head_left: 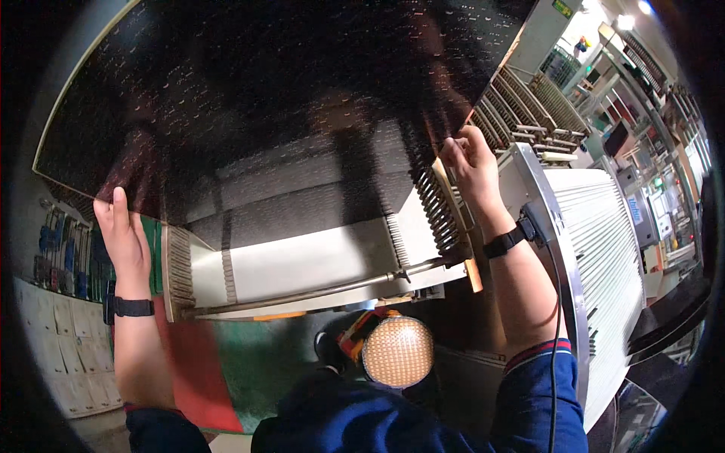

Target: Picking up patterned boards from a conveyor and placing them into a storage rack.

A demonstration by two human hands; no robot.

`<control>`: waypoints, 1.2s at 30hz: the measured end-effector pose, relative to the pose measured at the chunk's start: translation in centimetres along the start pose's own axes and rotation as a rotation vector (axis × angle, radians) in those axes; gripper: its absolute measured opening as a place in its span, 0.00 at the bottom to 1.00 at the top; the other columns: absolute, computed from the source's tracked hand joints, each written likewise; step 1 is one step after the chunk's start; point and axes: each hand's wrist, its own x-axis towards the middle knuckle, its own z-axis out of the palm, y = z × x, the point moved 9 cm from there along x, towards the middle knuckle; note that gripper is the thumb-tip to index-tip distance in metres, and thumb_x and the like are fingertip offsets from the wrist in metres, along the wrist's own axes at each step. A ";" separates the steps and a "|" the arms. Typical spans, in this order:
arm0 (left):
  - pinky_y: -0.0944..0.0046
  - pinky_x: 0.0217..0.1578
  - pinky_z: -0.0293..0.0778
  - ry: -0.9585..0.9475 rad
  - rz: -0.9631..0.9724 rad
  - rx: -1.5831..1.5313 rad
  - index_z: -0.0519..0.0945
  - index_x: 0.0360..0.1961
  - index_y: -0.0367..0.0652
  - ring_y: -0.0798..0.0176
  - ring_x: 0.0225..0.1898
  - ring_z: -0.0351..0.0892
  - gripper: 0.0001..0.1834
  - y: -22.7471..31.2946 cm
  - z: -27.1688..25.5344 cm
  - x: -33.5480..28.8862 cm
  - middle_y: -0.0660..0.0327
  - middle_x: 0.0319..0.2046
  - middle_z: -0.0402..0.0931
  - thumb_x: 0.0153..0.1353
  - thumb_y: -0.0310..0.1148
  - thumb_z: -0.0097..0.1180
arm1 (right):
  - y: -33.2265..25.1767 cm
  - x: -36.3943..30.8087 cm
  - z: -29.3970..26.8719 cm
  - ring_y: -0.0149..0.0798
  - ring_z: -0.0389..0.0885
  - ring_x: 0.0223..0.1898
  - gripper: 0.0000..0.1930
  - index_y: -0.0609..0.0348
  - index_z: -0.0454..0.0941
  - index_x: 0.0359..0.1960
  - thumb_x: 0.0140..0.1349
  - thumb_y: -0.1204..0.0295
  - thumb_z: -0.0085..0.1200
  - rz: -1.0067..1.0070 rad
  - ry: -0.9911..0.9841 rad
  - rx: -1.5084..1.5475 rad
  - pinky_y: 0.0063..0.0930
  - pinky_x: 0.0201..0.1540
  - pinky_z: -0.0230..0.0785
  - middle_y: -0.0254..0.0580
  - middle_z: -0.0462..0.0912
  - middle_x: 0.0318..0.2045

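Note:
A large, dark, glossy panel (249, 98) with a thin pale edge and many small light flecks fills the upper part of the view, reflecting my arms. My left hand (124, 230) grips its lower left edge, fingers up along the border. At its lower right corner, my right hand (472, 162) pinches the edge between thumb and bent fingers; part of the fingertips is hidden. Below the panel is a white rack (302, 253) with toothed side strips (180, 264) and a metal bar (317, 293) along its near side. A black band circles each wrist.
A round stool with a woven-pattern seat (398, 352) stands close below me. On the right are a white ribbed rack (596, 234) with a metal frame and, behind it, slotted wooden racks (529, 113). Red and green matting (249, 370) covers floor at left, near pale cabinets (72, 340).

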 end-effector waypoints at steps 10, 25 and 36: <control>0.58 0.61 0.67 0.044 -0.016 0.185 0.71 0.52 0.42 0.65 0.55 0.72 0.11 -0.7 1.6 -1.5 0.61 0.53 0.75 0.76 0.36 0.54 | 1.5 -2.7 0.1 0.31 0.83 0.44 0.13 0.58 0.81 0.51 0.67 0.70 0.64 0.016 0.121 -0.181 0.29 0.50 0.76 0.40 0.85 0.42; 0.59 0.58 0.71 0.057 -0.006 0.281 0.71 0.49 0.42 0.65 0.52 0.74 0.10 -2.0 -1.8 -1.2 0.59 0.51 0.76 0.76 0.36 0.54 | -1.4 -2.9 0.8 0.33 0.86 0.39 0.14 0.62 0.80 0.51 0.67 0.72 0.65 -0.036 -0.016 -0.197 0.28 0.44 0.78 0.44 0.88 0.39; 0.60 0.62 0.68 0.003 -0.034 0.029 0.68 0.57 0.41 0.64 0.57 0.74 0.15 -2.4 -0.7 -1.0 0.57 0.56 0.74 0.77 0.35 0.53 | 1.0 -3.5 0.5 0.32 0.85 0.38 0.15 0.63 0.83 0.48 0.64 0.68 0.68 0.107 0.057 -0.094 0.28 0.45 0.77 0.42 0.88 0.36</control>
